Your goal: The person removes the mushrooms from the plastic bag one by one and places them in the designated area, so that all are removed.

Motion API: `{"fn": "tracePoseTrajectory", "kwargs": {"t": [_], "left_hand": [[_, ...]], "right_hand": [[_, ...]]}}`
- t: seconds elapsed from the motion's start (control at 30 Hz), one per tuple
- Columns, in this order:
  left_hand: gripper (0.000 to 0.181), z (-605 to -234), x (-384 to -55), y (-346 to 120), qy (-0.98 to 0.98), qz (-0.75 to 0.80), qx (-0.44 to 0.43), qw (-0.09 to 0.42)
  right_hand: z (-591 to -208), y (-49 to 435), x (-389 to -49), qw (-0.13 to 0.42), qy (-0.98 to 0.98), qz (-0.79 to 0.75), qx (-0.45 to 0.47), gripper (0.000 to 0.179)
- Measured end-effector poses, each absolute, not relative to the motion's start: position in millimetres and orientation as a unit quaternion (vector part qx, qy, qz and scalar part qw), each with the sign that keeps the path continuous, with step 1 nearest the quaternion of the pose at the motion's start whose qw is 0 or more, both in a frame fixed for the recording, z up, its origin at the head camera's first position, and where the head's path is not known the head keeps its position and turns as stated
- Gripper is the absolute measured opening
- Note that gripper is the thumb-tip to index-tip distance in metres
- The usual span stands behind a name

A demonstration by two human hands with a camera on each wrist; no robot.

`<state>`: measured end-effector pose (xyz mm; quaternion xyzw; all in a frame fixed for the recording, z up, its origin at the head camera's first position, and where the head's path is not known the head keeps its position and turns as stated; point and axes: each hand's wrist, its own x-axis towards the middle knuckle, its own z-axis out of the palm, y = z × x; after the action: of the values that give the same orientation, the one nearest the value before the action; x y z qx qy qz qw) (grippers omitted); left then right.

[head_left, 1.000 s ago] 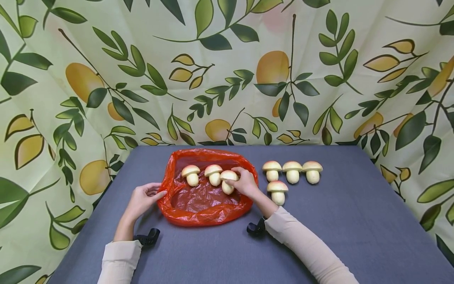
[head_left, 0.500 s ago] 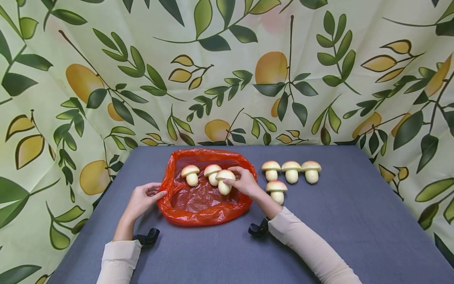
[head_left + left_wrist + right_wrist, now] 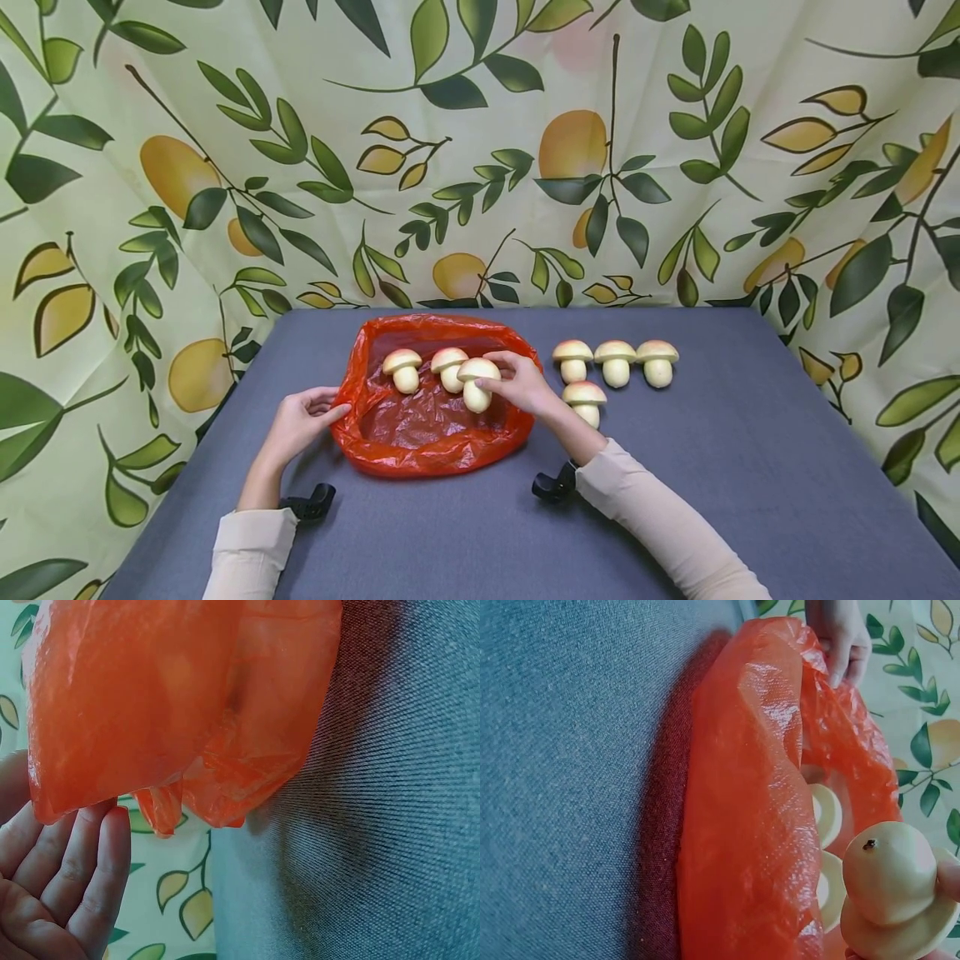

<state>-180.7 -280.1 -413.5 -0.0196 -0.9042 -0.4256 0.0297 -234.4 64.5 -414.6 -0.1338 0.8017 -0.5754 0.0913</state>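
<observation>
My right hand pinches a toy mushroom with a pale stem and a reddish cap by its cap, over the open red plastic bag. In the right wrist view the held mushroom shows its stem end, with a small dark mark. Two more mushrooms, a left one and a middle one, stand inside the bag. At the bag's left side, my left hand holds the rim between thumb and fingers. The left wrist view shows those fingers partly covered by the plastic.
Right of the bag, three mushrooms stand in a row on the grey cloth-covered table. One more mushroom stands in front of them, close to my right forearm. A leaf-patterned curtain hangs behind the table.
The held mushroom has shifted slightly left with my right hand, and overlaps the middle mushroom more. The left hand stays on the bag's rim.
</observation>
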Motion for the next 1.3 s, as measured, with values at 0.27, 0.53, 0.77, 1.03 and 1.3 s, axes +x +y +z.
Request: {"fn": "tracePoseTrajectory", "kwargs": {"t": [0.27, 0.53, 0.77, 1.03, 1.3], "left_hand": [[0.038, -415.3, -181.1, -282.8, -0.907, -0.42, -0.014, 0.023], [0.038, -414.8, -179.7, -283.9, -0.909, -0.416, -0.014, 0.021], [0.036, -416.6, -180.2, -284.2, -0.908, -0.417, -0.019, 0.028], [0.037, -414.6, -177.6, -283.7, -0.906, -0.421, -0.017, 0.029], [0.037, -414.6, -177.7, -284.3, -0.908, -0.417, -0.017, 0.029]], "right_hand": [[-412.3, 75.1, -228.4, 0.094, 0.79, -0.587, -0.152, 0.048], [-407.3, 85.2, -221.5, 0.088, 0.799, -0.571, -0.163, 0.05], [-403.0, 94.9, -215.8, 0.101, 0.794, -0.577, -0.161, 0.051], [-401.2, 107.7, -211.2, 0.097, 0.794, -0.572, -0.182, 0.05], [-402.6, 121.2, -207.7, 0.111, 0.78, -0.591, -0.172, 0.053]]}}
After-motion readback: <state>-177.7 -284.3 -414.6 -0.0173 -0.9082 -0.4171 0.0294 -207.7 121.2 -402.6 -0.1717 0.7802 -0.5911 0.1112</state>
